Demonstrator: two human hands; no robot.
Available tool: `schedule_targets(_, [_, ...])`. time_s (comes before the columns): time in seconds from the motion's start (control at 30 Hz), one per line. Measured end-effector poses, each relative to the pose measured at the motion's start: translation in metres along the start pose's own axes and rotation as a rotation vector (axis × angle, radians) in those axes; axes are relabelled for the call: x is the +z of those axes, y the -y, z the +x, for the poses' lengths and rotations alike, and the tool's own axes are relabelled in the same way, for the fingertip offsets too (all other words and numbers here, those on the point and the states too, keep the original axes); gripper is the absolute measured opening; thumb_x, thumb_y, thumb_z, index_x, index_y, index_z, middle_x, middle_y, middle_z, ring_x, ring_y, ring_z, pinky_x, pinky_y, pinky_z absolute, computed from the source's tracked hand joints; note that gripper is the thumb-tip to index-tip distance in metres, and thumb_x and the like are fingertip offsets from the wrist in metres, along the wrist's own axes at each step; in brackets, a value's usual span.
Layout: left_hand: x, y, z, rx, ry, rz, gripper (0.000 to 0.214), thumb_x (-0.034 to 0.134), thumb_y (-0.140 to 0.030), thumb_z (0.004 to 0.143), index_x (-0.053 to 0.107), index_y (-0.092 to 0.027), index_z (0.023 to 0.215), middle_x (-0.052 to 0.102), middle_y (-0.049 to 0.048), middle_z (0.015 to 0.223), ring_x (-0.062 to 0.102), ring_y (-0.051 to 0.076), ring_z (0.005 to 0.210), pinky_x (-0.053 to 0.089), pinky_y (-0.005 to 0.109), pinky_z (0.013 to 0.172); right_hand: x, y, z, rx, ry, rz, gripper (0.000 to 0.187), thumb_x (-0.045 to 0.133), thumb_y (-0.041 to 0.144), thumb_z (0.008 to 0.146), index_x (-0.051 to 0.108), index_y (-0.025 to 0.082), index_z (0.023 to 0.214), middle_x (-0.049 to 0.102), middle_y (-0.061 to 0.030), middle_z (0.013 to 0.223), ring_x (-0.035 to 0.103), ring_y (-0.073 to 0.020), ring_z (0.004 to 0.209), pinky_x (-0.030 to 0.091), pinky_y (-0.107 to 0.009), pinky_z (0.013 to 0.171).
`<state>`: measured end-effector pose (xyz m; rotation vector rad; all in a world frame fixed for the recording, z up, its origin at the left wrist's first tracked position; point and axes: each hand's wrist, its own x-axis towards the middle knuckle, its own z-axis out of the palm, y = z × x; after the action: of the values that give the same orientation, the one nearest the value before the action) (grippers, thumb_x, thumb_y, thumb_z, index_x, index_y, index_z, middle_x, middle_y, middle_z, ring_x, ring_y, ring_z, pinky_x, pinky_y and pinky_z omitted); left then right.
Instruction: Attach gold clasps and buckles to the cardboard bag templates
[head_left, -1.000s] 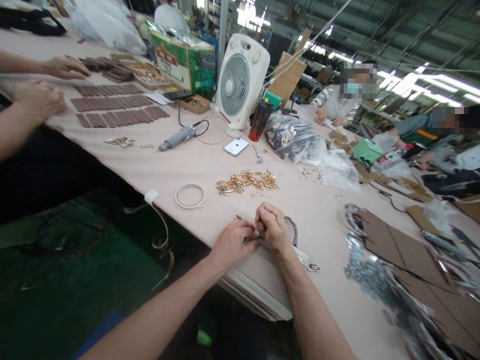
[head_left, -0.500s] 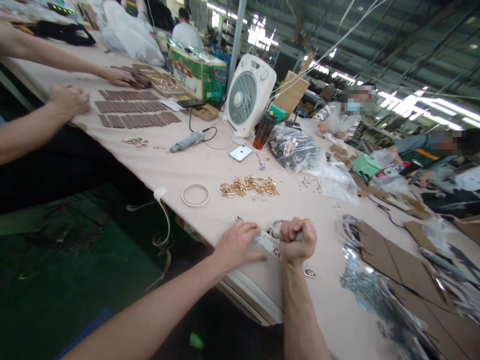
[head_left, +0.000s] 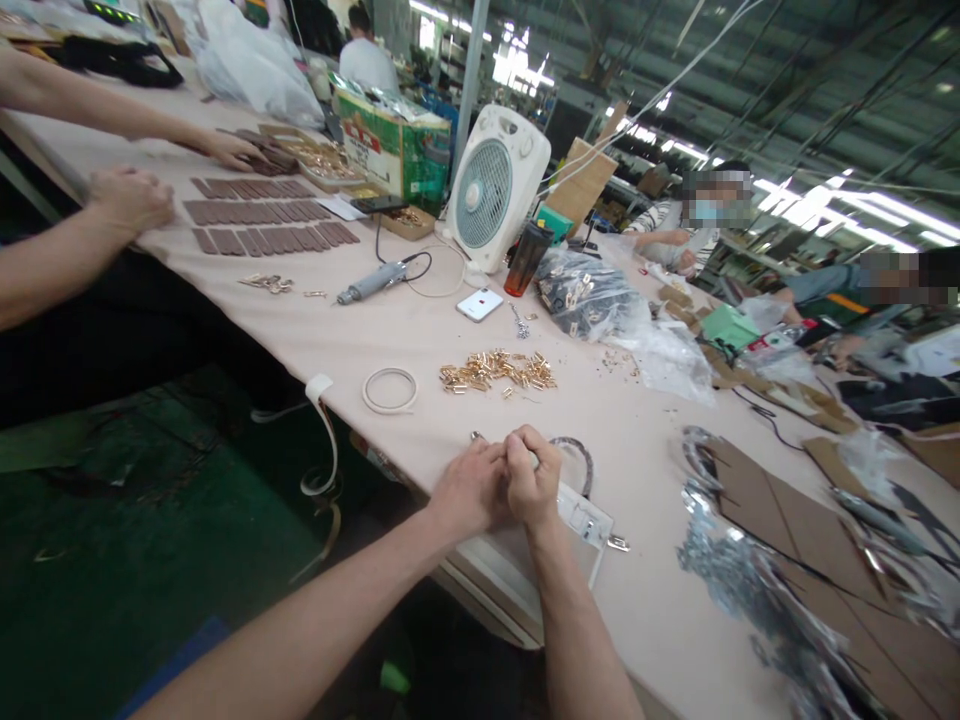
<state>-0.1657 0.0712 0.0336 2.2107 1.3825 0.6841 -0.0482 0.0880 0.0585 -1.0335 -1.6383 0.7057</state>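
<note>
My left hand [head_left: 470, 487] and my right hand [head_left: 532, 476] are pressed together at the near edge of the pale table [head_left: 420, 330], fingers curled around a small part that stays hidden between them. Under and right of my right hand lies a white plate-like fixture [head_left: 583, 515] with a small metal clip [head_left: 618, 544] beside it. A dark curved strap [head_left: 577, 450] lies just behind my right hand. A pile of small gold metal fittings [head_left: 498, 371] sits farther back, with a white ring [head_left: 390, 390] to its left.
A co-worker's hands [head_left: 131, 197] rest by rows of brown strips [head_left: 259, 225] at the left. A grey power tool [head_left: 370, 283], phone [head_left: 479, 304], white fan [head_left: 497, 188], dark cup [head_left: 524, 259] and plastic bags [head_left: 600, 300] stand behind. Cardboard and silvery parts [head_left: 780, 590] lie right.
My right hand, fisted on a handle at the right half a second ago, has come back left to meet my left hand. The co-worker's far hand has reached to the strips.
</note>
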Motion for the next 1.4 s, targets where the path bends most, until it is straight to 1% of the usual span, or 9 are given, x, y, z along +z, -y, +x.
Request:
schedule_targets(0.1, [-0.004, 0.000, -0.002, 0.013, -0.008, -0.041, 0.048, 0.079, -0.035, 0.079, 0.063, -0.024, 0.124, 0.069, 0.0049, 0.122, 0.057, 0.028, 0.108, 0.052, 0.040, 0.090, -0.002, -0.005, 0.005, 0.043, -0.045, 0.017, 0.038, 0.052, 0.039, 0.100, 0.051, 0.022, 0.066, 0.045, 0.0042, 0.057, 0.042, -0.0122, 0.054, 0.035, -0.028, 0.055])
schedule_targets(0.27, [-0.006, 0.000, -0.004, 0.024, -0.033, -0.086, 0.054, 0.085, -0.052, 0.077, 0.065, -0.026, 0.119, 0.069, 0.0034, 0.126, 0.058, 0.027, 0.113, 0.051, 0.041, 0.096, -0.012, 0.007, 0.018, 0.199, -0.088, 0.310, 0.039, 0.056, 0.045, 0.099, 0.053, 0.021, 0.068, 0.041, 0.0069, 0.050, 0.035, -0.0092, 0.043, 0.028, -0.023, 0.042])
schedule_targets(0.43, [-0.004, 0.001, -0.005, 0.058, -0.072, -0.105, 0.064, 0.090, -0.051, 0.072, 0.063, -0.029, 0.125, 0.068, 0.0025, 0.132, 0.058, 0.028, 0.116, 0.051, 0.043, 0.100, -0.018, 0.026, 0.028, 0.120, -0.182, 0.530, 0.040, 0.057, 0.046, 0.100, 0.049, 0.022, 0.069, 0.036, 0.0087, 0.051, 0.030, -0.0064, 0.039, 0.022, -0.020, 0.037])
schedule_targets(0.63, [-0.007, -0.002, -0.004, 0.020, -0.065, -0.096, 0.059, 0.089, -0.053, 0.072, 0.067, -0.026, 0.119, 0.069, 0.0045, 0.125, 0.060, 0.029, 0.113, 0.053, 0.043, 0.097, -0.014, 0.009, 0.022, 0.269, -0.053, 0.435, 0.041, 0.062, 0.046, 0.096, 0.048, 0.021, 0.066, 0.038, 0.0080, 0.050, 0.030, -0.0066, 0.040, 0.024, -0.020, 0.039])
schedule_targets(0.83, [-0.006, 0.000, -0.005, 0.047, -0.087, -0.095, 0.066, 0.089, -0.054, 0.071, 0.064, -0.027, 0.125, 0.069, 0.0046, 0.130, 0.059, 0.029, 0.114, 0.052, 0.044, 0.100, -0.022, 0.028, 0.029, 0.087, -0.197, 0.535, 0.037, 0.060, 0.045, 0.096, 0.046, 0.024, 0.069, 0.036, 0.0091, 0.050, 0.030, -0.0080, 0.039, 0.027, -0.021, 0.038])
schedule_targets(1.0, [-0.006, -0.002, -0.005, 0.053, -0.100, -0.108, 0.054, 0.087, -0.050, 0.076, 0.067, -0.026, 0.120, 0.070, 0.0046, 0.126, 0.061, 0.027, 0.113, 0.053, 0.040, 0.097, -0.008, 0.003, 0.015, 0.211, -0.198, 0.470, 0.042, 0.061, 0.048, 0.094, 0.040, 0.024, 0.067, 0.035, 0.0105, 0.048, 0.027, -0.0071, 0.039, 0.023, -0.019, 0.037])
schedule_targets(1.1, [-0.004, -0.002, -0.005, 0.079, -0.119, -0.104, 0.054, 0.085, -0.048, 0.078, 0.066, -0.026, 0.123, 0.069, 0.0058, 0.130, 0.062, 0.028, 0.116, 0.052, 0.042, 0.102, -0.009, -0.003, 0.003, 0.200, -0.233, 0.515, 0.042, 0.060, 0.048, 0.096, 0.041, 0.024, 0.067, 0.036, 0.0104, 0.049, 0.028, -0.0070, 0.038, 0.024, -0.019, 0.038])
schedule_targets(1.23, [0.001, 0.003, -0.001, 0.096, -0.118, -0.055, 0.061, 0.082, -0.051, 0.081, 0.063, -0.023, 0.130, 0.068, 0.0082, 0.135, 0.061, 0.030, 0.123, 0.051, 0.047, 0.107, -0.041, 0.011, -0.015, 0.133, -0.447, 0.607, 0.040, 0.056, 0.045, 0.098, 0.042, 0.023, 0.068, 0.034, 0.0103, 0.050, 0.026, -0.0069, 0.038, 0.023, -0.019, 0.038])
schedule_targets(1.4, [0.005, 0.002, 0.001, 0.108, -0.125, -0.002, 0.064, 0.076, -0.051, 0.086, 0.056, -0.023, 0.140, 0.062, 0.0101, 0.144, 0.057, 0.032, 0.132, 0.047, 0.052, 0.115, -0.144, 0.015, -0.054, 0.151, -0.746, 0.558, 0.037, 0.063, 0.044, 0.091, 0.043, 0.023, 0.069, 0.035, 0.0107, 0.053, 0.026, -0.0054, 0.038, 0.026, -0.018, 0.038])
